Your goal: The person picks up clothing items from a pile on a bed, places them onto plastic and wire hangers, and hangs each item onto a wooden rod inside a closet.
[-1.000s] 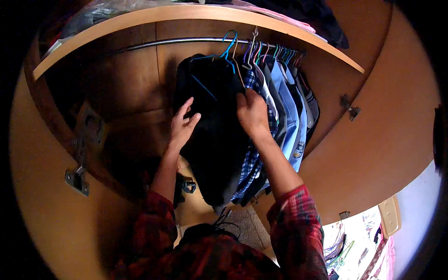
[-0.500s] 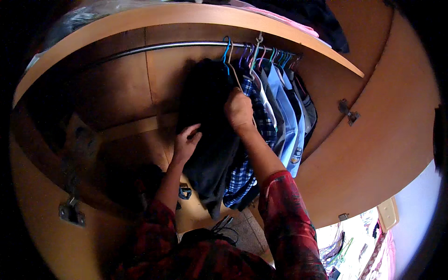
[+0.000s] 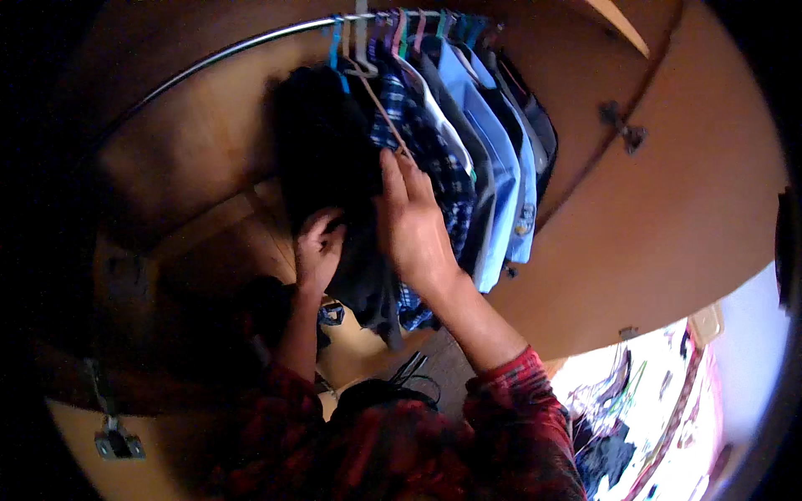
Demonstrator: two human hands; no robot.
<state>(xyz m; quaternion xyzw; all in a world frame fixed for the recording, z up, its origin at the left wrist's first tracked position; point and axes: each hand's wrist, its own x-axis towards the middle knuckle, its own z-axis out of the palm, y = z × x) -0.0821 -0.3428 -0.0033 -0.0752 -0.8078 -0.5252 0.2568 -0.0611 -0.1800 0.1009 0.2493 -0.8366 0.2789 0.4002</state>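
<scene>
A black garment (image 3: pixel 326 150) hangs at the left end of a row of clothes. At its left edge is my left hand (image 3: pixel 317 255), its fingers curled and closed on the dark cloth. My right hand (image 3: pixel 418 225) is higher up, with its back showing and its fingers reaching up to the sloping arm of a beige hanger (image 3: pixel 382 108); the hanger's lower end runs in between those fingers, and the thumb is hidden. A blue hanger (image 3: pixel 335 46) stands just left of the beige one. Right behind my right hand hangs a blue checked shirt (image 3: pixel 455 200).
A metal rail (image 3: pixel 242 46) crosses the wardrobe. Light blue shirts (image 3: pixel 493 159) and grey clothes fill its right part. The wooden door (image 3: pixel 660 242) stands on the right with a metal hinge (image 3: pixel 622 127). Cables and cloth lie in a bright area (image 3: pixel 626 409) at lower right.
My view has shifted, and the rail sits higher in it. My right hand has turned from a fist to straighter fingers at the hanger's arm. My left hand has curled at the black garment's edge.
</scene>
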